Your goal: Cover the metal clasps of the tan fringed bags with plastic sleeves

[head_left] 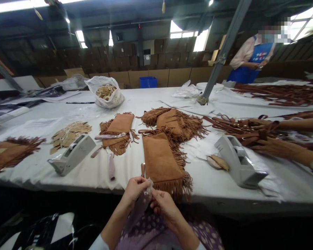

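Both of my hands meet just over the table's front edge. My left hand pinches the top of a thin translucent plastic bag, which hangs down toward my lap. On its other side, my right hand grips the same plastic with thumb and curled fingers. Right behind them a brown suede fringed pouch lies flat, its fringe hanging at the table edge. Farther back is a pile of similar fringed pouches. To the left lie two more pouches with plastic-wrapped straps around them.
Grey tape dispensers stand left and right. Tan paper tags are heaped beside the left one; a white bag holds more. Another person's hands work among brown straps. A metal post rises from the table.
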Action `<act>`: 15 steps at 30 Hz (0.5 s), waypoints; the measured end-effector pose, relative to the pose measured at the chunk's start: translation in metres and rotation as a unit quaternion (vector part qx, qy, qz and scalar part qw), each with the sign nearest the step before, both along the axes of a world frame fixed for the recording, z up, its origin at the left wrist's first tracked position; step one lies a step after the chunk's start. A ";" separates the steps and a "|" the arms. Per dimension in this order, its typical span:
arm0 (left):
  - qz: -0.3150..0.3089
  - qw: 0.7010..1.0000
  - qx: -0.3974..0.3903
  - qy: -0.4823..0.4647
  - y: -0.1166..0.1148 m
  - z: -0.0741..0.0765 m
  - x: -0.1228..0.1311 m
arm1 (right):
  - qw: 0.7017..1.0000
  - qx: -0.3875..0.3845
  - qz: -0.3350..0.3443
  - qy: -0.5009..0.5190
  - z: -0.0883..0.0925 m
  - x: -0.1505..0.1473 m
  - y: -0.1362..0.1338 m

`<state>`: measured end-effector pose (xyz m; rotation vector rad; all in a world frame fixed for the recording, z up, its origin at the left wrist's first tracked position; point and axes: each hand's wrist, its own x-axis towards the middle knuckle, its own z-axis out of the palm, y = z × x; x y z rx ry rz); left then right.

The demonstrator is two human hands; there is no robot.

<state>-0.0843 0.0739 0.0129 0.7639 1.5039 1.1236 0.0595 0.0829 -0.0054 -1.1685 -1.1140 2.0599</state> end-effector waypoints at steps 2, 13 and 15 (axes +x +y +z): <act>0.000 1.000 0.004 0.003 0.002 0.000 -0.001 | 0.996 -0.055 -0.013 0.066 0.000 -0.007 0.001; -0.038 0.995 0.056 0.079 -0.032 -0.026 0.001 | 0.990 -0.083 -0.088 0.068 0.000 -0.019 -0.005; -0.087 0.994 0.049 0.032 -0.041 -0.040 0.000 | 0.993 -0.065 -0.092 0.026 -0.001 -0.022 -0.006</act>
